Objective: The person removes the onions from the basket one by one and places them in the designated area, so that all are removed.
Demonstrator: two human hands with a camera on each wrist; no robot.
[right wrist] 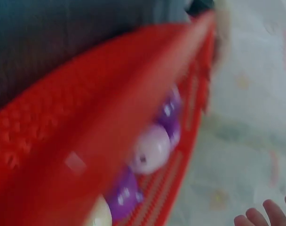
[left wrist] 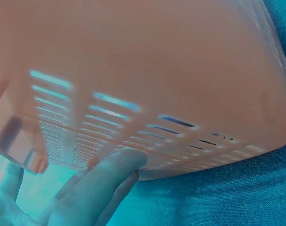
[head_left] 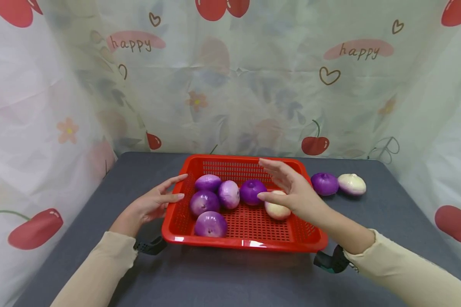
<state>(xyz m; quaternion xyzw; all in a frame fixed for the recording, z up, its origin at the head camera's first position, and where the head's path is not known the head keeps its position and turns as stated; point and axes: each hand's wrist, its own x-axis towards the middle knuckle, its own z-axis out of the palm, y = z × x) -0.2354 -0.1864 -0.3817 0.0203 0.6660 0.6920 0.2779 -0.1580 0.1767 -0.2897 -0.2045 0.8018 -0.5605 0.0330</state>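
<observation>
A red plastic basket [head_left: 246, 244] stands on the dark table, holding several purple onions [head_left: 204, 203] and a whitish onion [head_left: 277, 208]. My left hand [head_left: 147, 205] holds the basket's left rim, thumb and index finger over the edge. In the left wrist view, the left hand's fingers [left wrist: 105, 181] lie against the outside of the slotted wall. Over the basket's right side hovers my right hand [head_left: 297, 194], fingers spread and nothing in them, partly covering the whitish onion. The right wrist view is blurred; the right hand's fingertips [right wrist: 270, 214] show at its lower right corner.
Beyond the basket's right rim, a purple onion [head_left: 325, 184] and a whitish onion [head_left: 352, 184] lie side by side on the table [head_left: 238, 277]. A printed curtain [head_left: 238, 98] encloses the table at the back and both sides.
</observation>
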